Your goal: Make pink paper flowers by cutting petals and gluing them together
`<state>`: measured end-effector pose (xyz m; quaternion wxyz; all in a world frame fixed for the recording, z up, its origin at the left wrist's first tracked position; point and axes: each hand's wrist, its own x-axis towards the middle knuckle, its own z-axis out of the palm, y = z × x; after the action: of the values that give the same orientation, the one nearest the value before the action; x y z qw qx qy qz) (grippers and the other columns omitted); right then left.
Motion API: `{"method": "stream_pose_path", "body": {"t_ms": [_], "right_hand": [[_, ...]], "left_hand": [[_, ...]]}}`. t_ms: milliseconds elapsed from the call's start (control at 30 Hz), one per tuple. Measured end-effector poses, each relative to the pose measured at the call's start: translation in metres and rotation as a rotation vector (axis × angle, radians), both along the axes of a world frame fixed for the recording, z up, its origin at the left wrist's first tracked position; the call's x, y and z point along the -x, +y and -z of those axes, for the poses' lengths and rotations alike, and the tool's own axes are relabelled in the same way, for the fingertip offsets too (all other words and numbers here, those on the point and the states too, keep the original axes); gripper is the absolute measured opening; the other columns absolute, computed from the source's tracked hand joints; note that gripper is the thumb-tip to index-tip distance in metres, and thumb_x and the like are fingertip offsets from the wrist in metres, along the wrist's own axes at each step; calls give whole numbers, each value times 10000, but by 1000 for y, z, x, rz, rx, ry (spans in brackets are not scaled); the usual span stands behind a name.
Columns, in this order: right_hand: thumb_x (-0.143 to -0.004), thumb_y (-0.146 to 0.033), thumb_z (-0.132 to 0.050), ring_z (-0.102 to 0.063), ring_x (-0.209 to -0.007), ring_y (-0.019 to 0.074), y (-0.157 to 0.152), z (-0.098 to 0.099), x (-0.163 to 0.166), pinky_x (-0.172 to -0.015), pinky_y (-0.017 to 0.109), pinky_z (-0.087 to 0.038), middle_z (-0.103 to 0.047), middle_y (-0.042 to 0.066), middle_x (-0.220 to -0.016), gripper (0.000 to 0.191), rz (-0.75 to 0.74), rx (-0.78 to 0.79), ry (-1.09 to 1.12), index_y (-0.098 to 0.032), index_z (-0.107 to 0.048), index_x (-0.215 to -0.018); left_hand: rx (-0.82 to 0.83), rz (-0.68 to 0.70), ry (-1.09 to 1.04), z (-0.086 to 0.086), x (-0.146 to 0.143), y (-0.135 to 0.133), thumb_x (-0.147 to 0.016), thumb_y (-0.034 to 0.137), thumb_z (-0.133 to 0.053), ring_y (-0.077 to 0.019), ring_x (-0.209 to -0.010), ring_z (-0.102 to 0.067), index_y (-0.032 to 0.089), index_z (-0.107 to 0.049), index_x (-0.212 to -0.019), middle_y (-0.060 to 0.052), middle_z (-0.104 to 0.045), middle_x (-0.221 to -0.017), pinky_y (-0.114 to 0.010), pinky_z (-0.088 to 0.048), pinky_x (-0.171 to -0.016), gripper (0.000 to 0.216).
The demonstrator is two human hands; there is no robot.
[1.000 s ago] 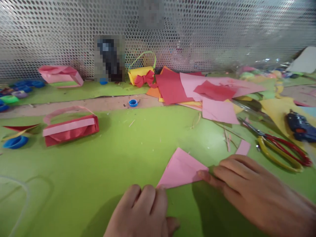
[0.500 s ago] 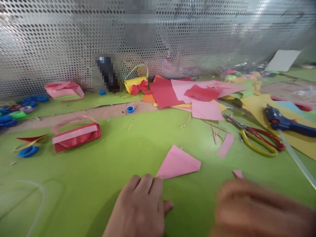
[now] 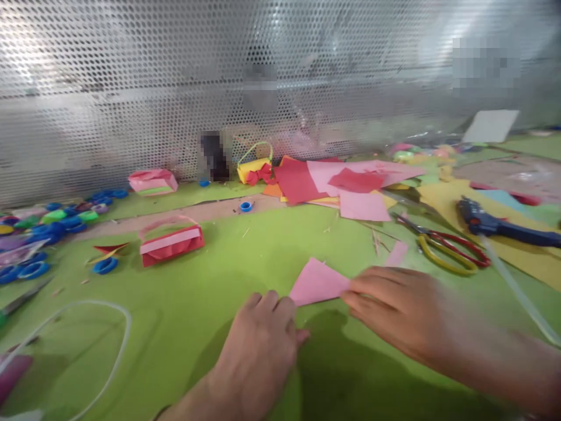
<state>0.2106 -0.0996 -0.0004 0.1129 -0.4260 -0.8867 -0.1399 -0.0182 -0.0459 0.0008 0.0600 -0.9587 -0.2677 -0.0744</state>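
A pink paper folded into a triangle (image 3: 316, 280) lies on the green sheet (image 3: 245, 257) in front of me. My left hand (image 3: 263, 339) rests knuckles up on its near left corner, fingers curled down onto the paper. My right hand (image 3: 394, 307) lies over the triangle's right corner, fingers stretched out and pressing flat on it; the hand is a little blurred. A small pink paper strip (image 3: 397, 254) lies just beyond my right hand.
Yellow and red scissors (image 3: 442, 248) and a blue glue gun (image 3: 495, 225) lie at right. Red and pink paper sheets (image 3: 342, 181) are stacked behind. A red and pink paper basket (image 3: 170, 242) stands at left, blue bottle caps (image 3: 52, 225) beyond, a perforated metal wall (image 3: 175, 88) behind.
My right hand drew back toward me, blurred, then came forward again onto the triangle's right corner. My left hand stayed on the left corner. The view tilted up and shifted.
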Motion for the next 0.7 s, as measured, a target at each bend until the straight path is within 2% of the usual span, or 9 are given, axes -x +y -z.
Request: {"method": "stream_pose_path", "body": {"t_ms": [67, 200, 333, 400, 467, 533, 567, 633, 700], "right_hand": [[-832, -54, -579, -581, -611, 191, 16, -2, 7, -511, 320, -394, -633, 50, -682, 150, -5, -23, -165, -145, -649, -735], [-740, -34, -648, -558, -539, 183, 32, 1, 22, -451, 299, -284, -613, 40, -591, 158, -9, -33, -272, -147, -623, -632], [-710, -41, -667, -544, -511, 160, 34, -2, 24, -453, 289, -237, -621, 18, -564, 165, -26, -63, -296, -157, -615, -604], [-687, -19, -660, -518, -487, 143, 35, -7, 17, -458, 287, -228, -600, -6, -531, 190, -8, -100, -274, -165, -598, -582], [-685, 26, -613, -488, -469, 140, 34, -15, 8, -464, 294, -217, -576, -3, -505, 221, 60, -174, -230, -162, -588, -571], [-719, 56, -533, -468, -471, 153, 32, -23, 6, -478, 310, -209, -571, 28, -516, 251, 162, -280, -159, -149, -592, -586], [-744, 59, -494, -465, -481, 163, 31, -27, 9, -488, 318, -210, -570, 45, -531, 268, 201, -332, -119, -144, -594, -600], [-803, 29, -447, -466, -503, 179, 27, -31, 25, -505, 329, -222, -555, 52, -553, 293, 199, -405, -58, -149, -584, -614], [-863, -44, -437, -474, -517, 181, 25, -30, 49, -510, 327, -242, -534, 26, -559, 296, 95, -417, -46, -166, -574, -632]], "left_hand": [[-29, 21, -12, 0, 1, 3, -736, 182, -743, -184, -584, -586, 175, -711, -677, -11, -666, -639, -296, -432, -507, 68], [-47, 32, -7, 1, 4, 9, -771, 151, -695, -187, -604, -588, 162, -717, -728, -14, -663, -667, -306, -447, -535, 49], [-82, 52, -21, 4, 9, 9, -812, 138, -633, -195, -624, -587, 155, -712, -769, -26, -662, -692, -314, -447, -554, 91], [-91, 55, -40, 5, 11, 7, -818, 136, -617, -203, -608, -582, 160, -715, -739, -28, -653, -653, -312, -425, -534, 128], [-37, 2, -107, 3, 11, 4, -842, 181, -594, -195, -559, -557, 162, -700, -639, -35, -622, -580, -301, -388, -506, 230], [155, -99, -258, -1, 9, 0, -865, 299, -576, -177, -524, -530, 162, -669, -542, -46, -591, -531, -292, -372, -499, 363], [322, -153, -366, -4, 7, -2, -860, 375, -576, -171, -528, -533, 162, -666, -528, -55, -599, -540, -290, -386, -511, 405], [833, -232, -611, -8, 1, -4, -828, 488, -589, -186, -633, -598, 166, -730, -702, -76, -679, -679, -291, -454, -589, 374], [1346, -321, -883, -9, -3, -3, -820, 553, -564, -205, -736, -641, 164, -732, -856, -88, -715, -787, -298, -502, -650, 425]]}}
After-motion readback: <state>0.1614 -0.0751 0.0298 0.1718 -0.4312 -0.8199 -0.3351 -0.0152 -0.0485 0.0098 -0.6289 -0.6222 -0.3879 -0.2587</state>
